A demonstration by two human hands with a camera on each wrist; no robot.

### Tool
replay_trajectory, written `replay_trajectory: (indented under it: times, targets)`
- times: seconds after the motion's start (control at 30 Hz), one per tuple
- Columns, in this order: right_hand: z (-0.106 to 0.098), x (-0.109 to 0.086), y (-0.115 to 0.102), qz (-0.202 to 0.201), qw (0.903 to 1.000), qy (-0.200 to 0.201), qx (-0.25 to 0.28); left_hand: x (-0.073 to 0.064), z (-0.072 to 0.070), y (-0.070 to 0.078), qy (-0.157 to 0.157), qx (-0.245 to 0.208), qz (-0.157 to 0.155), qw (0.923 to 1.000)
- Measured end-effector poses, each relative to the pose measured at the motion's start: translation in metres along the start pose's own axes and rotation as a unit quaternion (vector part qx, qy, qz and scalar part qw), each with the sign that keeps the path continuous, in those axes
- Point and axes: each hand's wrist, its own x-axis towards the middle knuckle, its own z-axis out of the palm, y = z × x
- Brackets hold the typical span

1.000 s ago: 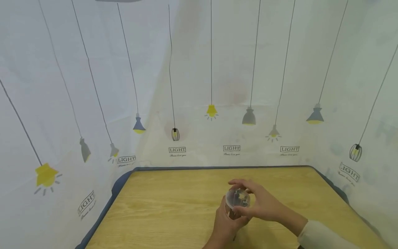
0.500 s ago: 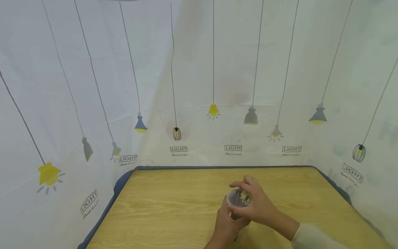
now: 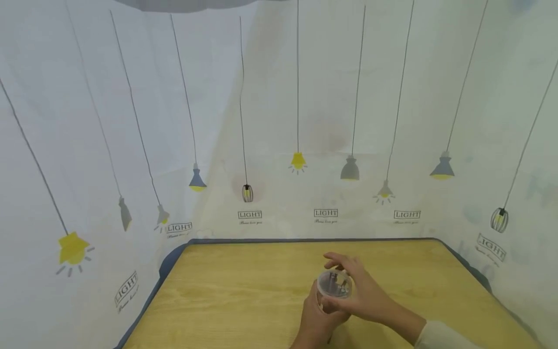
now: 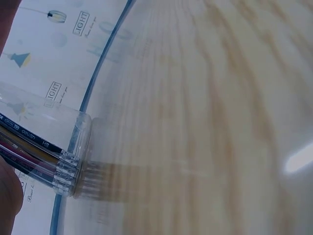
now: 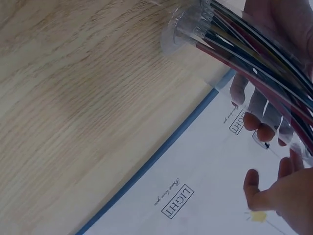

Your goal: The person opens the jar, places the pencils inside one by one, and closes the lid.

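Observation:
A clear plastic pencil tube (image 3: pixel 334 285) stands upright between my two hands in the head view, its round top facing up. Dark, red and tan pencils (image 4: pixel 30 152) show through its wall; one is marked HB in the left wrist view. My left hand (image 3: pixel 320 315) grips the tube around its side, with the fingers (image 5: pixel 254 125) seen through and beyond the plastic. At the top, my right hand (image 3: pixel 368 291) holds the rim, thumb on the near side and fingers arched over the far side. In the right wrist view, one right finger (image 5: pixel 252 188) stands out from the tube.
Below lies a wood-grain table (image 3: pixel 226 291) with a blue edge (image 3: pixel 279 239). White curtain-like sheeting (image 3: pixel 270 106) printed with hanging lamps surrounds it at the back and sides. A pale sleeve (image 3: pixel 440 334) covers the right forearm.
Over the last half second my right hand's fingers have lifted a little from the far rim, showing more of the tube's top. My left hand keeps its grip. The head view has tilted slightly.

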Motion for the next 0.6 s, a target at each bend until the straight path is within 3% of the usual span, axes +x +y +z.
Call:
replay_trajectory:
  times: [0.17,0.33,0.6]
  targets:
    - [-0.006,-0.003,0.004,0.002,0.9987,-0.008,0.051,-0.002,0.0,0.002,-0.012,-0.034,-0.012,0.9993]
    - [-0.004,-0.002,0.003,0.026,0.9979,0.009,0.059,-0.001,0.001,0.005,-0.016,-0.054,-0.013,0.9983]
    - [0.009,-0.002,-0.004,0.061,0.9961,0.06,0.022,-0.002,0.001,0.002,0.007,0.023,0.005,0.9997]
